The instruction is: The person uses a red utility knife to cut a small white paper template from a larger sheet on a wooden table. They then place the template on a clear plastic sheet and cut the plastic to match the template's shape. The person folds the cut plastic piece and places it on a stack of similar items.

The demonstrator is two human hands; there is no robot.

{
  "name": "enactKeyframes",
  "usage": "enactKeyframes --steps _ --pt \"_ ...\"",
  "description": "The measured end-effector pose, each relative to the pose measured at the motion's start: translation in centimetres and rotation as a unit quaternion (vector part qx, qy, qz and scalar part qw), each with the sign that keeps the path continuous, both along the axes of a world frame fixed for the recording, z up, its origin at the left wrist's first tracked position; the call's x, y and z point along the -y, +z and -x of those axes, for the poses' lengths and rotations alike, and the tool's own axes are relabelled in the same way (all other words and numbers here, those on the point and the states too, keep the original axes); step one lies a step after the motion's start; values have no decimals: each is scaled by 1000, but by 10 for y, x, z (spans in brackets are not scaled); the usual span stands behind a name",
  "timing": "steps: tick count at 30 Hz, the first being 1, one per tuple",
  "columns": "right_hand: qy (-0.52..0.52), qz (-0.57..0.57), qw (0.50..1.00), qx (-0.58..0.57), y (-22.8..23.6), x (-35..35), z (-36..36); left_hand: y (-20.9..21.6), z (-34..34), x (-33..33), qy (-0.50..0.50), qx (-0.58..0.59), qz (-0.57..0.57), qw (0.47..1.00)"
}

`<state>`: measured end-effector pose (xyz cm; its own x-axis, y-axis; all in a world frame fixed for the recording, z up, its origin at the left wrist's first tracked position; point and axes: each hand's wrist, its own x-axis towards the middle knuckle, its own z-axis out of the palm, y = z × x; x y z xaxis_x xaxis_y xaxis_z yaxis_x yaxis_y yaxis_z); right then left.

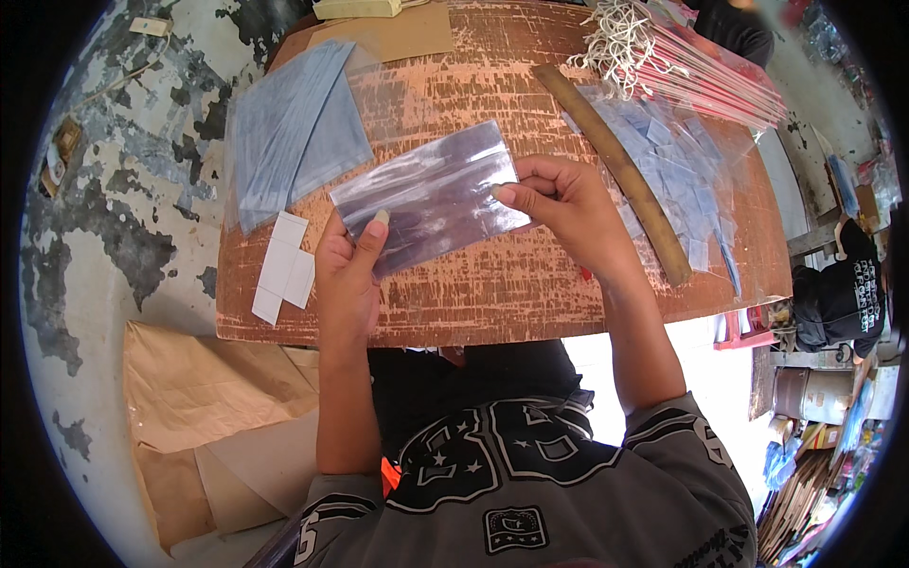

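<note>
Between my two hands a clear, shiny plastic sheet (436, 194) is held up above the worn wooden table (454, 308), tilted with its right end farther away. My left hand (350, 260) pinches its lower left corner, thumb on top. At the right edge my right hand (563, 199) grips it between thumb and curled fingers. Whether the sheet is a single layer or a sleeve, I cannot tell. Left of it lies a fanned stack of bluish clear plastic sheets (294, 133). A white cut-out card (284, 270) rests beside my left hand.
A long curved brown wooden strip (615, 166) lies right of my right hand. Beyond it are scattered small bluish plastic pieces (672, 161) and a bundle of red-and-white sticks with white cords (691, 71). Brown cardboard (407, 33) lies at the far edge. Two other people are at right.
</note>
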<state>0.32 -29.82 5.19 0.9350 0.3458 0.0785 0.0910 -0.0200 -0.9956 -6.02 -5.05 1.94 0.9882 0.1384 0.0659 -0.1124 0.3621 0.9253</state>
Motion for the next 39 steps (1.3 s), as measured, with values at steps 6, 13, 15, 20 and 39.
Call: enactKeyframes --steps 6,13,15,20,39 --pt "-5 -12 1000 -17 4 2 1 -2 -2 4 9 21 5 1000" --pt "-23 -33 999 -25 -5 5 -4 -3 -1 8 18 7 40 999" --pt "-27 -26 999 -26 -4 4 -4 -4 -1 8 16 14 45 999" --pt "-25 -25 999 -17 -5 3 -5 -3 0 10 31 19 39 999" --pt "-42 -27 999 -4 -9 2 -6 -1 1 13 33 5 21 999"
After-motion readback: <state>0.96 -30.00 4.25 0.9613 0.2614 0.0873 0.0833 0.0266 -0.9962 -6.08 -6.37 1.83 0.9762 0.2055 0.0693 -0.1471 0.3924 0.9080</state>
